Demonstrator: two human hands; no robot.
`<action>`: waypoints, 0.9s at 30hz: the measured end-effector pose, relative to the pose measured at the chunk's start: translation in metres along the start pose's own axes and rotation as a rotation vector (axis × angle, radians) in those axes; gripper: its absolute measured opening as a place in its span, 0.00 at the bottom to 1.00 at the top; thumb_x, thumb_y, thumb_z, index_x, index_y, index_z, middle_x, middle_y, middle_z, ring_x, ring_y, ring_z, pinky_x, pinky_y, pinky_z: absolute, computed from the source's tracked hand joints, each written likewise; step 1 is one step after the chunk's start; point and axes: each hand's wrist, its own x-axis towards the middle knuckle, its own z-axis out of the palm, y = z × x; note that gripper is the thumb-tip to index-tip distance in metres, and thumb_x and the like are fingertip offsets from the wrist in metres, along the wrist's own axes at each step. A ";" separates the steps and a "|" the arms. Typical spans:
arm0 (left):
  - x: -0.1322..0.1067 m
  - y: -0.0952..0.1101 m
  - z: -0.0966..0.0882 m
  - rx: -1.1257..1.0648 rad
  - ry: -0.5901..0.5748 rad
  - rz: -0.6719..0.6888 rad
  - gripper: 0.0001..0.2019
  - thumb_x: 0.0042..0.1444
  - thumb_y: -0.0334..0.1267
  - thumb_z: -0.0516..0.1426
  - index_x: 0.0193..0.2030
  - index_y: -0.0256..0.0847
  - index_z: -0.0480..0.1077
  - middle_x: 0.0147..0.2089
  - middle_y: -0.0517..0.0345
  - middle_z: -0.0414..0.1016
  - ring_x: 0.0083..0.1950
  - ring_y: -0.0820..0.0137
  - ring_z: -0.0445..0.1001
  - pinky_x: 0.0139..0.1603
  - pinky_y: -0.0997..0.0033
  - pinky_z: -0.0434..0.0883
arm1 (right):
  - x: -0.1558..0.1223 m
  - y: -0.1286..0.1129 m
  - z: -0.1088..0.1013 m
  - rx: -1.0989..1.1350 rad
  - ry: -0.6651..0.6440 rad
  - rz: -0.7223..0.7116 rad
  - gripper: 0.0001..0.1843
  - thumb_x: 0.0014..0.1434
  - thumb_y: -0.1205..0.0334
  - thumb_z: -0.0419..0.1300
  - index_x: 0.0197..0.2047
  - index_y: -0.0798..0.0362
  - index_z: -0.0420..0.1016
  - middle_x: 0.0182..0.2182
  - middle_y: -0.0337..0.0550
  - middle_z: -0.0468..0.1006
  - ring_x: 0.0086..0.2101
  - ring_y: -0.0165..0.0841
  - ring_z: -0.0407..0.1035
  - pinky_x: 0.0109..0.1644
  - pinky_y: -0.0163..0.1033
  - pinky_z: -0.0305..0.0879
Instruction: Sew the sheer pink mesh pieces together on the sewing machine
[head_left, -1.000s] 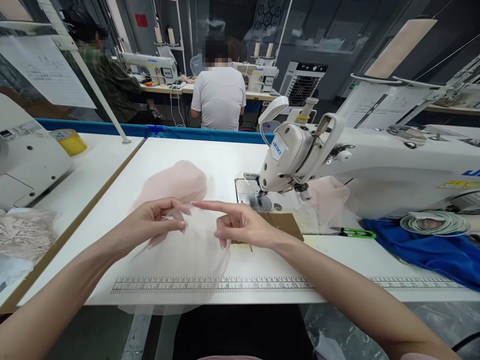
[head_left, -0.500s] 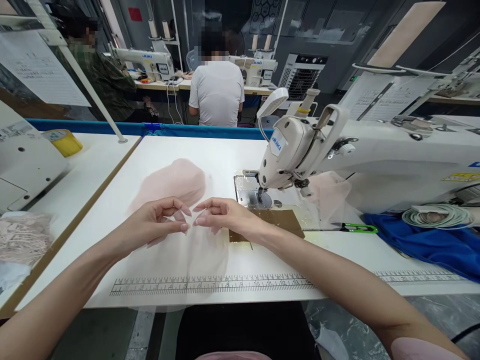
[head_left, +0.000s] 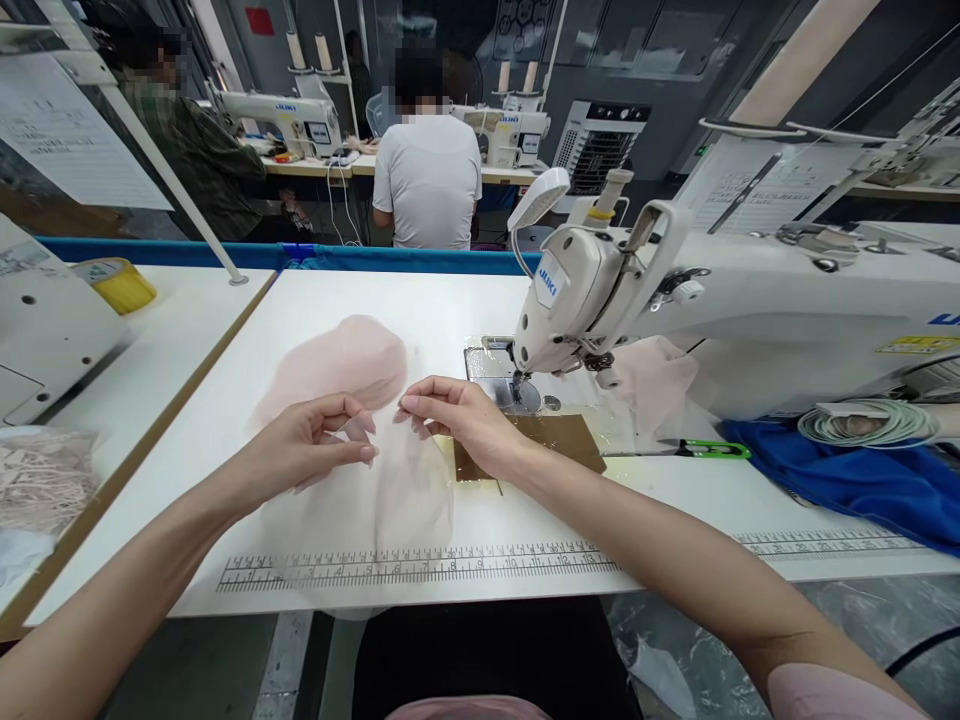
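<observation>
A sheer pale pink fabric piece (head_left: 405,490) lies on the white sewing table (head_left: 450,300), spread from the middle toward the printed ruler strip (head_left: 420,568) at the near edge. My left hand (head_left: 307,445) pinches the fabric's top edge between thumb and fingers. My right hand (head_left: 457,420) pinches the same edge just to the right, fingertips almost meeting the left. A second pink piece (head_left: 345,360) lies behind them. The white sewing machine (head_left: 592,290) stands right of my hands, its needle over the plate.
A brown card (head_left: 555,435) lies by the needle plate. Green snips (head_left: 712,450), blue cloth (head_left: 862,490) and a coil of cord (head_left: 855,425) sit to the right. A yellow tape roll (head_left: 120,285) and another machine are at left. Two people work at machines behind.
My right hand curled its outstretched forefinger in and closed on the fabric edge beside the left hand. A fold of sheer fabric has lifted below the right hand. The left hand stayed put.
</observation>
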 end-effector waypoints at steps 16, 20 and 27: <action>0.003 -0.006 -0.002 0.053 -0.041 0.018 0.23 0.46 0.47 0.68 0.45 0.46 0.65 0.29 0.68 0.71 0.18 0.80 0.56 0.16 0.79 0.53 | 0.009 -0.003 0.002 -0.165 -0.067 0.039 0.14 0.47 0.52 0.72 0.30 0.52 0.78 0.33 0.39 0.79 0.31 0.26 0.67 0.41 0.37 0.63; 0.001 -0.004 0.000 0.038 0.002 0.015 0.21 0.46 0.48 0.67 0.43 0.45 0.66 0.29 0.67 0.70 0.18 0.81 0.55 0.16 0.80 0.52 | 0.009 -0.003 0.002 -0.138 -0.004 0.000 0.13 0.53 0.53 0.68 0.32 0.53 0.76 0.33 0.39 0.79 0.30 0.25 0.69 0.37 0.34 0.65; 0.005 -0.004 -0.007 0.083 0.008 0.033 0.18 0.48 0.51 0.66 0.39 0.44 0.69 0.26 0.65 0.69 0.18 0.80 0.53 0.17 0.78 0.52 | 0.013 0.008 0.009 -0.386 0.119 -0.307 0.10 0.64 0.54 0.57 0.35 0.50 0.70 0.21 0.30 0.69 0.19 0.23 0.60 0.26 0.32 0.57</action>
